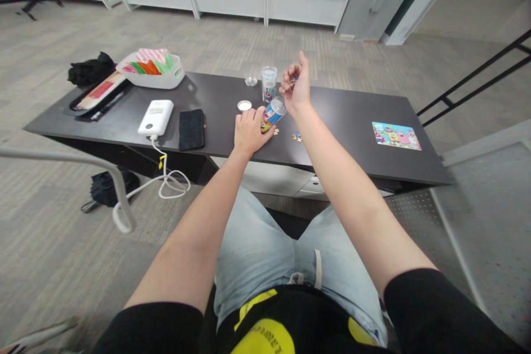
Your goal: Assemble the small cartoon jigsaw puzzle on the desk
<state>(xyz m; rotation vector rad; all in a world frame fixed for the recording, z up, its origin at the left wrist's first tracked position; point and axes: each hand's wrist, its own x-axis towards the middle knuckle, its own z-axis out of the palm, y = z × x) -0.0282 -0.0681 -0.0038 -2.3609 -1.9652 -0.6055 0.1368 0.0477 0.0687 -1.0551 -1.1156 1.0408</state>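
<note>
My left hand (pixel 249 131) is closed around a small cylindrical can (pixel 273 114) with a colourful cartoon print, tilted so its clear end leans up to the right. My right hand (pixel 299 88) is raised just beyond the can, palm turned up and fingers curled over some small jigsaw pieces (pixel 293 81). A few more jigsaw pieces (pixel 297 136) lie on the dark table below my right wrist. One loose piece (pixel 276 131) rests beside my left fingertips. Behind the can stands an upright clear container (pixel 269 78) with a printed label. A round lid (pixel 244 105) lies near my left hand.
Another lid (pixel 251 81) lies farther back on the table (pixel 344 116). To the right is a cartoon picture card (pixel 396 136). On the left are a black phone (pixel 191 129), a white power bank (pixel 156 117) with a cable, a white basket (pixel 160 79) and a black tray (pixel 99 94).
</note>
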